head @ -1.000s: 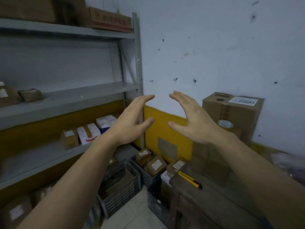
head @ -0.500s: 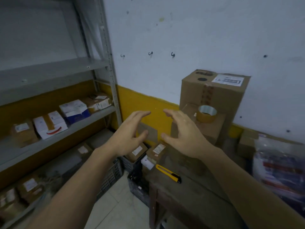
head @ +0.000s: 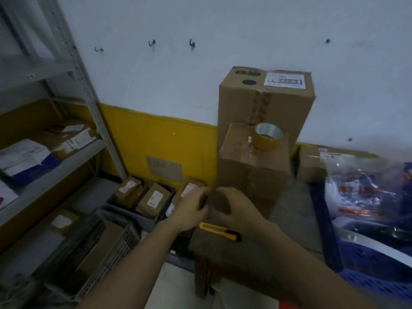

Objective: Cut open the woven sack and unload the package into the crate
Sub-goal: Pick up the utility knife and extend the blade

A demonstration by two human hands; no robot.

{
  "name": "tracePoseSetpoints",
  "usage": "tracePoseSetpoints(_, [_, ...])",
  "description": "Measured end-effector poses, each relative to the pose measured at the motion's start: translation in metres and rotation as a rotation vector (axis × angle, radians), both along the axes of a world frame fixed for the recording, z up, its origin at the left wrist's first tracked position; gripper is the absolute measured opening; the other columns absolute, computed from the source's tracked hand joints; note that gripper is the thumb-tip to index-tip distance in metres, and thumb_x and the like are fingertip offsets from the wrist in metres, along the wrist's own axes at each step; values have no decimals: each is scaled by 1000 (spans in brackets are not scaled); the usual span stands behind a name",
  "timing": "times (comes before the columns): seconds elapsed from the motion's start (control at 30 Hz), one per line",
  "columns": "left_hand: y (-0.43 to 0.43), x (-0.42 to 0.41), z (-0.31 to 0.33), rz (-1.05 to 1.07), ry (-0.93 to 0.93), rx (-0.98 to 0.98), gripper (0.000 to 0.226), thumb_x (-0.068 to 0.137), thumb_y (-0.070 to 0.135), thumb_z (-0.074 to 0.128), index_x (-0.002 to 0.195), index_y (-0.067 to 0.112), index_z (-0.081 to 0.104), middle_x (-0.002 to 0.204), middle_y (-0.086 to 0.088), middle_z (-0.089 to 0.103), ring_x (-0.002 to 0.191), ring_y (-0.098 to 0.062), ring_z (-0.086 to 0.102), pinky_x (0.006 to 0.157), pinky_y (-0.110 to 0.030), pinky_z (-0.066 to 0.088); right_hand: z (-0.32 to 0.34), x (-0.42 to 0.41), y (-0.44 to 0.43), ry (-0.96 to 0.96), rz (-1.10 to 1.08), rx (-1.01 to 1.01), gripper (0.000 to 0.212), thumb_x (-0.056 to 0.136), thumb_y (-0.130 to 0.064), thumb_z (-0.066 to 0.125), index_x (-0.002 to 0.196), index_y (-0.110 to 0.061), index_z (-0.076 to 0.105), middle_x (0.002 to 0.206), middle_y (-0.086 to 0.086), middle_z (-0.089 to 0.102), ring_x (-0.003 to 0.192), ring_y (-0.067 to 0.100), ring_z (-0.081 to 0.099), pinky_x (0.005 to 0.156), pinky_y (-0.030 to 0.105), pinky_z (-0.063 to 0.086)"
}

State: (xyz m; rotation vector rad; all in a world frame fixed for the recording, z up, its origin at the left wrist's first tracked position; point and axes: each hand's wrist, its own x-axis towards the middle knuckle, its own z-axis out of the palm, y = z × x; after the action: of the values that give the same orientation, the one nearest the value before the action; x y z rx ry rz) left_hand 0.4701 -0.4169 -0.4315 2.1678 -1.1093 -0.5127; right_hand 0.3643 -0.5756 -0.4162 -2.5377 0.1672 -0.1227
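Note:
A yellow utility knife (head: 219,230) with a black end lies on a dark wooden table (head: 245,264). Just above and behind it my left hand (head: 190,211) and my right hand (head: 237,210) hover close together, fingers curved toward each other and holding nothing. A blue plastic crate (head: 323,221) stands at the right with a clear plastic-wrapped package (head: 361,188) in it. No woven sack shows in this view.
Two stacked cardboard boxes (head: 252,172) stand on the table against the wall, a roll of brown tape (head: 267,139) on the lower one. Grey crates (head: 138,216) with small parcels sit on the floor at left. Metal shelving (head: 89,90) lines the left side.
The view has swung right and down. Both hands have dropped from chest height and come together just above the knife on the table.

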Motion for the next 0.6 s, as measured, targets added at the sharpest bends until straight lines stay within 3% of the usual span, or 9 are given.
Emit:
tracePoseSetpoints(0.13, [-9,24,-75,-48,21,210,28,97,22,51,122,12,58,118,-17,61,104,-36,58,92,-54,50,-57,6,-7,189,-92,-56,66,80,-39,69,138,-15,49,132,8,56,121,28,53,102,38,43])
tracePoseSetpoints(0.2, [-13,33,-103,-66,8,290,33,91,30,50,120,16,58,116,-14,61,102,-34,59,91,-53,51,-78,5,-11,275,-119,-94,66,79,-38,67,139,-19,47,132,6,55,123,27,51,101,38,44])
tracePoseSetpoints(0.27, [-13,34,-110,-88,-41,358,35,87,34,54,120,22,54,118,-9,58,103,-31,57,90,-52,52,-93,5,-13,360,-148,-112,66,79,-35,67,140,-18,46,133,7,54,124,28,50,100,38,44])
tracePoseSetpoints(0.4, [-16,38,-123,-154,-93,424,45,90,22,60,134,20,49,135,-9,48,120,-34,49,96,-53,50,-111,5,-14,437,-220,-117,64,85,-32,66,142,-18,42,137,9,51,126,31,50,102,40,44])
tracePoseSetpoints(0.6, [-23,37,-145,-152,-139,487,46,93,13,55,138,22,47,147,-8,40,133,-39,38,102,-54,46,-133,11,-9,519,-293,-159,42,91,-25,58,131,-17,49,137,10,51,122,31,53,96,43,49])
